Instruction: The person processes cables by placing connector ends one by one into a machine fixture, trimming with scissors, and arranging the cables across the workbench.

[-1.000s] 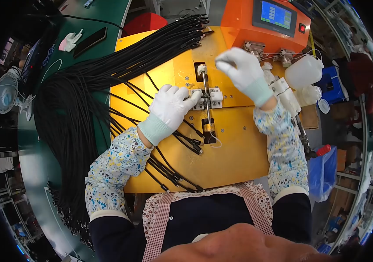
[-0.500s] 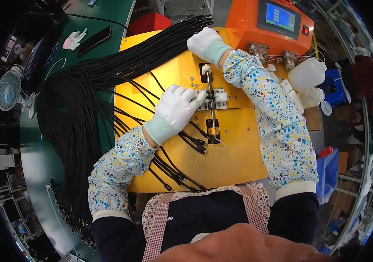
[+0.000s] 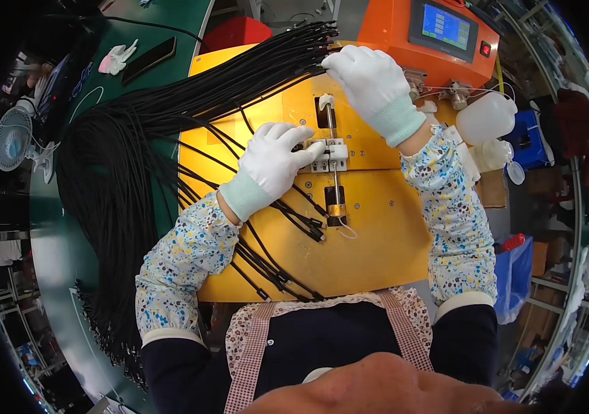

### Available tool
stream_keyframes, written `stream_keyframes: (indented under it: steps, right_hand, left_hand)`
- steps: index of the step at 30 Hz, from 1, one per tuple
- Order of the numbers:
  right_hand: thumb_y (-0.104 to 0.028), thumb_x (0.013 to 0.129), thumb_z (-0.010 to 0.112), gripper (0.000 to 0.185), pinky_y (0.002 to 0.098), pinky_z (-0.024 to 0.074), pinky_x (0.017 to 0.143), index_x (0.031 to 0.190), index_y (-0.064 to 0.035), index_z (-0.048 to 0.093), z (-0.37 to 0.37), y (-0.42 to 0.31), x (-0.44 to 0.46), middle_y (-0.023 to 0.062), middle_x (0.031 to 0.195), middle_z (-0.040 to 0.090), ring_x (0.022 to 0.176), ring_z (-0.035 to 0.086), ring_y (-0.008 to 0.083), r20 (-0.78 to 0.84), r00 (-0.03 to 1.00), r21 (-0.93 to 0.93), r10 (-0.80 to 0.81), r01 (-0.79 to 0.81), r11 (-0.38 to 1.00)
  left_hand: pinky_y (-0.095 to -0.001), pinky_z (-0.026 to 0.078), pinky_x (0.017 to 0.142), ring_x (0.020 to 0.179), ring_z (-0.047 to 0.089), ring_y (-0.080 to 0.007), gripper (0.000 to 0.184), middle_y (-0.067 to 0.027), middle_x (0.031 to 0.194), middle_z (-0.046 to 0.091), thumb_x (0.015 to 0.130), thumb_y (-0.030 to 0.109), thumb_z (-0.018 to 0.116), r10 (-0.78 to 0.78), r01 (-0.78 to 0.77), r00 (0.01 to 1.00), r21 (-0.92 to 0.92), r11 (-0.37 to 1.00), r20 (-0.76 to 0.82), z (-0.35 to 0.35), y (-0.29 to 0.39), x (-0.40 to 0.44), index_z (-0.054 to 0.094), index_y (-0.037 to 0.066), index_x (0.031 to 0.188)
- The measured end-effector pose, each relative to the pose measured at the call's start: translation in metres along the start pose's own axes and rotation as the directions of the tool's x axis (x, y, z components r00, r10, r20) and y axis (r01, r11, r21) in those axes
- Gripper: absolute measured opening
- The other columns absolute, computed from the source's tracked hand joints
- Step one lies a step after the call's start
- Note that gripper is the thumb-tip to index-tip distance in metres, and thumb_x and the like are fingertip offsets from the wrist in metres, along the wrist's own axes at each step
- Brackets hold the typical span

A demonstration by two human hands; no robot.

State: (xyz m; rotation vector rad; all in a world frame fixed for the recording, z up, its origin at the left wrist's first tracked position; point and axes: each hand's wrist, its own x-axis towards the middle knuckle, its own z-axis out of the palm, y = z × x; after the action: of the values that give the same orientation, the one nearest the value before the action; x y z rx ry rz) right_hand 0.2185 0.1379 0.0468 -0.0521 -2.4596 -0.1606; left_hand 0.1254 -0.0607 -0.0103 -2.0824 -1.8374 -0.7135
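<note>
My left hand (image 3: 275,160), in a white glove with a mint cuff, is closed at the left side of a small white fixture (image 3: 336,153). Between its thumb and forefinger shows a dark cable end, mostly hidden by the glove. My right hand (image 3: 371,81), gloved the same way, pinches at the tips of a thick bundle of black cables (image 3: 239,74); a cable end appears to be in its fingertips. A metal rod (image 3: 336,181) runs through the fixture on the yellow work plate (image 3: 377,241). Several loose cables with connectors (image 3: 277,276) lie below my left hand.
An orange machine (image 3: 391,31) with a touchscreen stands at the back right. Beside it are a white plastic jug (image 3: 485,117) and a blue bin (image 3: 532,141). On the green table (image 3: 170,21) lie a phone (image 3: 149,60) and a spare glove (image 3: 118,56). A small fan (image 3: 13,141) stands left.
My right hand has turned and shifted to the right and down, its fingertips now pinched at the cable ends. My left hand stays by the fixture, whose right-hand block has moved left.
</note>
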Motion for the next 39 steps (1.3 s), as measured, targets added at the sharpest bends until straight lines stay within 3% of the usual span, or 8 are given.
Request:
stream_keyframes:
  steps: [5,8,12,21,25,27,30,39]
  right_hand:
    - [-0.017,0.083,0.066,0.009,0.0357,0.0483,0.069,0.084,-0.0083,0.065,0.006,-0.003,-0.008,0.0056,0.081,0.060,0.077,0.060,0.0249,-0.050,0.982,0.070,0.182,-0.178,0.981]
    - [-0.018,0.079,0.066,0.010,0.0375,0.0476,0.075,0.081,-0.0085,0.067,-0.002,-0.009,-0.030,0.0080,0.080,0.060,0.083,0.061,0.0272,0.171,0.899,0.419,0.403,-0.436,0.796]
    - [-0.016,0.079,0.065,0.011,0.0385,0.0468,0.075,0.082,-0.0069,0.069,-0.023,-0.029,-0.061,0.0097,0.080,0.061,0.084,0.059,0.0284,0.408,0.831,0.575,0.377,-0.555,0.601]
    - [-0.017,0.077,0.069,0.012,0.0379,0.0468,0.074,0.082,-0.0066,0.070,-0.018,-0.041,-0.078,0.0092,0.079,0.061,0.084,0.059,0.0270,0.477,0.793,0.531,0.378,-0.603,0.595]
    - [-0.022,0.078,0.066,0.016,0.0391,0.0483,0.074,0.080,-0.0061,0.069,-0.014,-0.026,-0.073,0.0100,0.082,0.063,0.079,0.062,0.0290,0.568,0.702,0.579,0.430,-0.712,0.398]
    - [-0.024,0.081,0.062,0.019,0.0395,0.0488,0.076,0.082,-0.0065,0.069,-0.016,-0.011,-0.056,0.0103,0.084,0.064,0.082,0.062,0.0300,0.362,0.849,0.473,0.385,-0.523,0.709]
    - [-0.025,0.083,0.060,0.019,0.0405,0.0494,0.078,0.088,-0.0082,0.069,0.008,0.012,-0.025,0.0095,0.086,0.064,0.086,0.063,0.0303,0.274,0.917,0.286,0.291,-0.367,0.885]
    - [-0.023,0.083,0.063,0.015,0.0383,0.0504,0.081,0.093,-0.0121,0.062,0.104,0.027,0.028,0.0045,0.093,0.061,0.099,0.060,0.0240,0.363,0.930,-0.128,0.062,-0.016,0.992]
  left_hand:
    - [-0.0377,0.047,0.084,0.094,0.060,-0.0267,0.038,-0.0040,0.100,0.065,0.072,0.002,0.063,-0.212,0.234,0.943,-0.057,0.971,0.255,-0.016,0.008,0.006,0.069,0.014,0.108]
    - [-0.0371,0.045,0.089,0.098,0.059,-0.0276,0.037,-0.0045,0.101,0.065,0.074,0.000,0.061,0.029,0.230,0.879,-0.477,0.848,0.476,-0.071,0.005,0.019,0.068,0.012,0.108]
    - [-0.0352,0.045,0.087,0.093,0.059,-0.0268,0.038,-0.0044,0.096,0.065,0.075,0.000,0.060,-0.124,0.124,0.992,0.006,0.992,-0.032,-0.035,0.013,0.017,0.067,0.013,0.110]
    - [-0.0351,0.045,0.069,0.073,0.055,-0.0237,0.044,-0.0046,0.075,0.054,0.078,0.003,0.056,-0.099,0.100,0.980,0.004,0.995,0.175,-0.006,0.008,-0.003,0.065,0.019,0.118]
    - [-0.0351,0.045,0.068,0.071,0.055,-0.0231,0.045,-0.0047,0.074,0.051,0.078,0.004,0.057,-0.060,0.048,0.970,0.056,0.997,0.236,-0.013,0.007,0.001,0.064,0.020,0.120]
    - [-0.0350,0.045,0.068,0.071,0.054,-0.0229,0.046,-0.0048,0.075,0.051,0.078,0.004,0.057,-0.041,0.025,0.965,0.066,0.998,0.257,-0.014,0.005,0.002,0.064,0.020,0.120]
    - [-0.0349,0.045,0.067,0.071,0.054,-0.0228,0.046,-0.0048,0.075,0.050,0.078,0.004,0.056,-0.007,-0.008,0.962,0.053,0.999,0.273,-0.014,0.001,0.003,0.063,0.020,0.120]
    - [-0.0339,0.044,0.069,0.072,0.054,-0.0221,0.048,-0.0042,0.075,0.050,0.077,0.004,0.055,0.009,-0.029,0.957,0.067,0.997,0.291,-0.015,0.002,0.005,0.062,0.020,0.122]
